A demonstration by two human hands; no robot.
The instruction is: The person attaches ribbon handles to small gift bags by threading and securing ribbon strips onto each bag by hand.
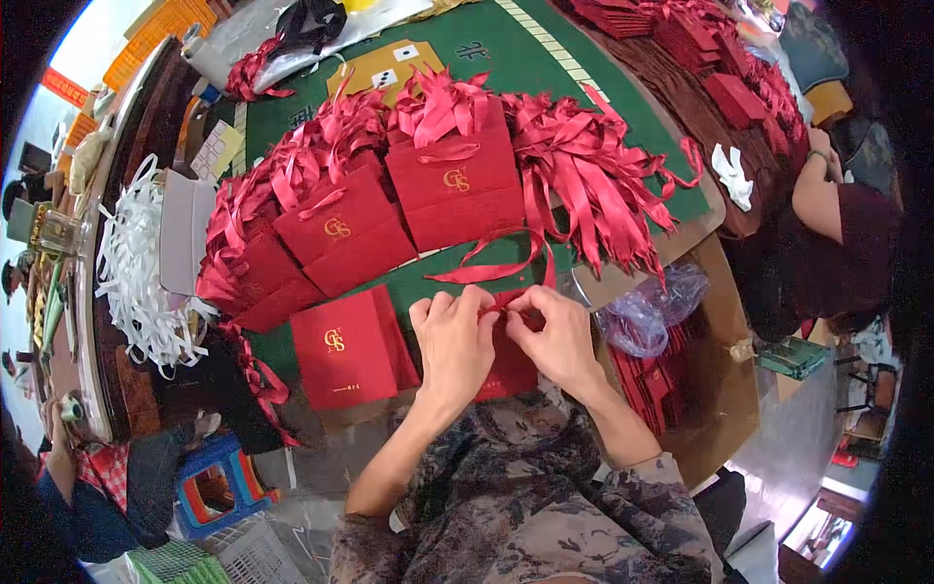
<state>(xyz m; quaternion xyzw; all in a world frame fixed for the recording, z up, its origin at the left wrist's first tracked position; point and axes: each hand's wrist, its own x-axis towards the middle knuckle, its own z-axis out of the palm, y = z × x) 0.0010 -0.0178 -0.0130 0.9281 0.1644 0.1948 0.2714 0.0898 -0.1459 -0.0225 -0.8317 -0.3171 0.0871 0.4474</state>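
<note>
both hands in tight now, fingertips nearly meeting, right over a red paper gift bag at the near edge of the green table! the left hand has thumb and fingers pinched on a crimson ribbon, the right hand pinching it just beside, at the bag's far end; exactly how the ribbon runs between those fingers, i can't tell from here. its loose length curls out over the green beyond the knuckles. and look left: a second red bag lies there, gold emblem up! farther on, a whole row of ribboned gift bags, leaning and overlapping, a thick spread of crimson ribbons to their right. off left, a tangle of white strips beside a pale box; off right, a clear plastic bag in an open cardboard box.
</note>
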